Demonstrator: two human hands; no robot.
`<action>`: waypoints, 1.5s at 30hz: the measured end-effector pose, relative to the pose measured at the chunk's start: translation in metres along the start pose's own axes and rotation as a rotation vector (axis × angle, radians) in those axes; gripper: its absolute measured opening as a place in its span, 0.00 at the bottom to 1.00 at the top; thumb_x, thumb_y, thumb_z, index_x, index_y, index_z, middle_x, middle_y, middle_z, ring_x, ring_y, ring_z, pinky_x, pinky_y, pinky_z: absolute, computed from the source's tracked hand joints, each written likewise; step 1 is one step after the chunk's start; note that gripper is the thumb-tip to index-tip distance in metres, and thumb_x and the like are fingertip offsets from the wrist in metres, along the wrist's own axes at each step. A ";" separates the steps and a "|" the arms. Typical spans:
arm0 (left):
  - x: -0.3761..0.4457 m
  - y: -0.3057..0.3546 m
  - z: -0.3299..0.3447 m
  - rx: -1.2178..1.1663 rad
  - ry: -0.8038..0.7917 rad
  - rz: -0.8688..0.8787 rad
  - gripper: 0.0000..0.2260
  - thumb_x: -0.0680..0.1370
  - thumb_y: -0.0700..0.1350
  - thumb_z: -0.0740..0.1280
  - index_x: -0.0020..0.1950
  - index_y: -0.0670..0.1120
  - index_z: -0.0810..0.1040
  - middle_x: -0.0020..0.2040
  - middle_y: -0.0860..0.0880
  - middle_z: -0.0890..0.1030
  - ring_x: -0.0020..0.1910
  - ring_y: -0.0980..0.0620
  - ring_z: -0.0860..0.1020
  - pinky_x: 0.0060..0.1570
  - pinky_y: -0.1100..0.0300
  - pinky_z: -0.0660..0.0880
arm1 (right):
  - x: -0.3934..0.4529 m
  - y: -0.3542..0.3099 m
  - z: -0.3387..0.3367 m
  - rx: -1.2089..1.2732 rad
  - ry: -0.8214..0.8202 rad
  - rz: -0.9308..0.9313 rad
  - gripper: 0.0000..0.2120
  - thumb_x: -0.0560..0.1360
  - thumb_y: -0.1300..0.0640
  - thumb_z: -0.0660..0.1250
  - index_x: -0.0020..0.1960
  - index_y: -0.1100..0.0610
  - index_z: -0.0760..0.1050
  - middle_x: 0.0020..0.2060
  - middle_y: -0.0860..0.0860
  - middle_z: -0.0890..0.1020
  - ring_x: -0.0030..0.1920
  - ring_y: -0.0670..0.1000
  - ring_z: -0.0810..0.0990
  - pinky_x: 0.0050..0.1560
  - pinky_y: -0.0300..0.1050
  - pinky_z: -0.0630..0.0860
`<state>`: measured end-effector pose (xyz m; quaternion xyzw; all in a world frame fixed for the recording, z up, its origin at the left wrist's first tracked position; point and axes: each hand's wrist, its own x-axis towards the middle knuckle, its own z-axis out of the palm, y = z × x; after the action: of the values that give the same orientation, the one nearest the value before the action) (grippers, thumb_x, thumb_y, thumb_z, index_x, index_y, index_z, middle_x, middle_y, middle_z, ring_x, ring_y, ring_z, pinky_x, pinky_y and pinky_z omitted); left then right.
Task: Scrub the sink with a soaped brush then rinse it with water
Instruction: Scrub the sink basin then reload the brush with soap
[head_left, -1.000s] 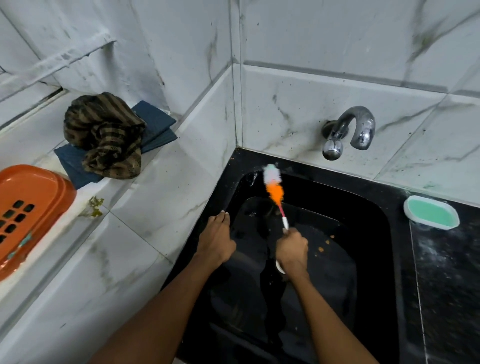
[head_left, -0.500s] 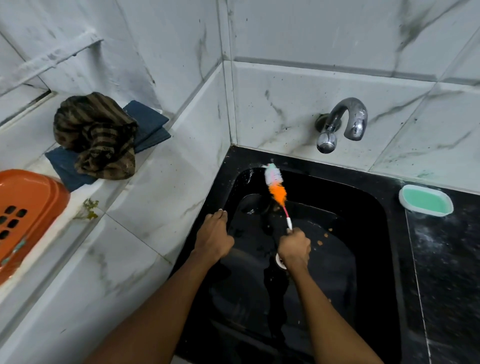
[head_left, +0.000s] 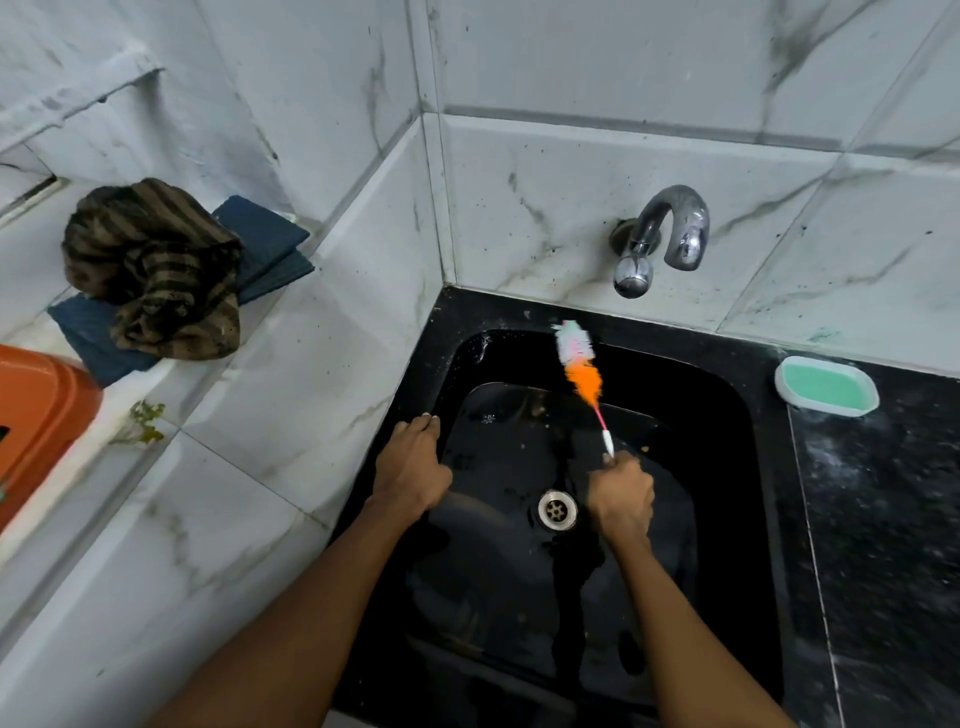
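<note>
my right hand (head_left: 621, 496) grips the brush (head_left: 581, 371), bristles at the sink's (head_left: 727, 415) back rim. my left hand (head_left: 413, 467) rests flat, fingers straight, on its left edge.

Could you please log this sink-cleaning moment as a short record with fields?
sink: black sink, set in a black counter
drain: metal drain, uncovered, between the hands
brush: brush, white and orange bristles at the sink's back wall
right hand: right hand grips the brush handle
left hand: left hand rests on the sink's left rim
tap: tap, no water seen running
soap dish: soap dish on the counter, right of the sink
ledge: striped cloth on a blue cloth
</note>
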<state>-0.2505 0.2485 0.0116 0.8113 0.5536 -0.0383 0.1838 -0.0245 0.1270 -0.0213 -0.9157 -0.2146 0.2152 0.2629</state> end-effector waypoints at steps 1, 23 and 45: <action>0.000 0.001 -0.001 0.002 -0.005 -0.005 0.35 0.71 0.41 0.64 0.79 0.44 0.63 0.76 0.50 0.67 0.70 0.46 0.67 0.65 0.53 0.73 | 0.000 0.005 -0.003 0.031 0.027 0.053 0.10 0.79 0.56 0.57 0.54 0.58 0.74 0.47 0.60 0.79 0.43 0.59 0.75 0.44 0.51 0.73; 0.001 0.006 -0.004 0.004 -0.037 -0.016 0.34 0.72 0.41 0.64 0.79 0.43 0.61 0.76 0.49 0.65 0.71 0.44 0.65 0.61 0.49 0.75 | -0.012 -0.059 0.026 -0.198 -0.247 -0.252 0.14 0.79 0.53 0.57 0.60 0.58 0.74 0.54 0.59 0.78 0.54 0.60 0.78 0.51 0.52 0.73; -0.004 0.026 0.004 -0.050 -0.042 -0.104 0.34 0.74 0.42 0.63 0.79 0.42 0.58 0.78 0.48 0.59 0.74 0.43 0.59 0.61 0.44 0.73 | -0.005 0.017 -0.019 -0.144 -0.107 -0.007 0.14 0.79 0.53 0.58 0.59 0.58 0.75 0.53 0.60 0.79 0.54 0.62 0.78 0.50 0.50 0.74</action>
<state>-0.2281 0.2355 0.0155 0.7756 0.5918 -0.0511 0.2132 -0.0141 0.1035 -0.0148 -0.9187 -0.2466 0.2470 0.1851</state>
